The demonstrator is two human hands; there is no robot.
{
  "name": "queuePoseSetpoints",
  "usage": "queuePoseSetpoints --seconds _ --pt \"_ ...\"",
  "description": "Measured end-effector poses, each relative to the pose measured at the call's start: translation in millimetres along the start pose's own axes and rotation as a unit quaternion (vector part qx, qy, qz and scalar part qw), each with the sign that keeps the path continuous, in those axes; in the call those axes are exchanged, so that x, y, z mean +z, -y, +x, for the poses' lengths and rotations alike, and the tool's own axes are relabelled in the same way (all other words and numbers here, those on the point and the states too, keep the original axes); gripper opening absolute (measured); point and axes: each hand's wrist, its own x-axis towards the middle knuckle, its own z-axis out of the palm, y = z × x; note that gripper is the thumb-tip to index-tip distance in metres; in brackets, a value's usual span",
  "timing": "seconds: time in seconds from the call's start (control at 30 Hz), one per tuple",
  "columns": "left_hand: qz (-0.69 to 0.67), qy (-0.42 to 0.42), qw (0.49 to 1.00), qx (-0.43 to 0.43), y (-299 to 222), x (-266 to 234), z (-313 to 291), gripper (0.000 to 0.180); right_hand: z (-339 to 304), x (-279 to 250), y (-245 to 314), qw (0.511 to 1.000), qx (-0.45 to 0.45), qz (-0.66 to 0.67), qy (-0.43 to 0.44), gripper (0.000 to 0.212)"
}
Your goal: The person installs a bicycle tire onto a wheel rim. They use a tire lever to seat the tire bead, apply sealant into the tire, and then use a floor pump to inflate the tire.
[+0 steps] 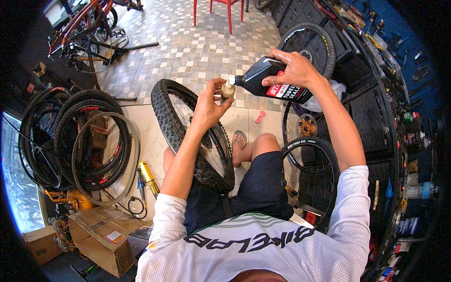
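Note:
My right hand (297, 69) grips a black plastic bottle (256, 79) with a red and white label, tipped on its side with its neck to the left. A small cloudy, yellowish container (228, 91) is in my left hand (209, 105), fingers and thumb curled round it. The bottle's mouth meets the container's top; whether liquid flows I cannot tell. Below my left hand, a bicycle wheel with a black knobby tyre (171, 120) stands tilted between my legs, leaning against my lap.
A small pink-red piece (260, 116) lies on the tiled floor. Several tyres (63, 122), a yellow pump (149, 177) and a cardboard box (101, 239) are at left. More wheels (324, 51) lean against dark cabinets (371, 127) at right. A red chair (229, 3) and a bicycle (89, 33) stand farther off.

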Motion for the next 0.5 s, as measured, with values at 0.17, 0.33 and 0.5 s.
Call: queuePoseSetpoints --seconds 0.17,0.33,0.5 --pt "-0.001 -0.002 1.000 -0.003 -0.3 0.4 0.0 0.056 -0.1 2.2 -3.7 1.000 -0.004 -0.009 -0.004 0.071" --pt "-0.001 -0.016 1.000 0.001 -1.5 -1.7 -0.4 0.056 -1.5 5.2 -1.7 1.000 -0.010 -0.005 -0.021 0.067" --pt "-0.015 -0.017 1.000 -0.011 -20.6 6.9 1.6 0.057 -29.5 19.7 -19.1 0.990 0.061 0.112 -0.055 0.073"
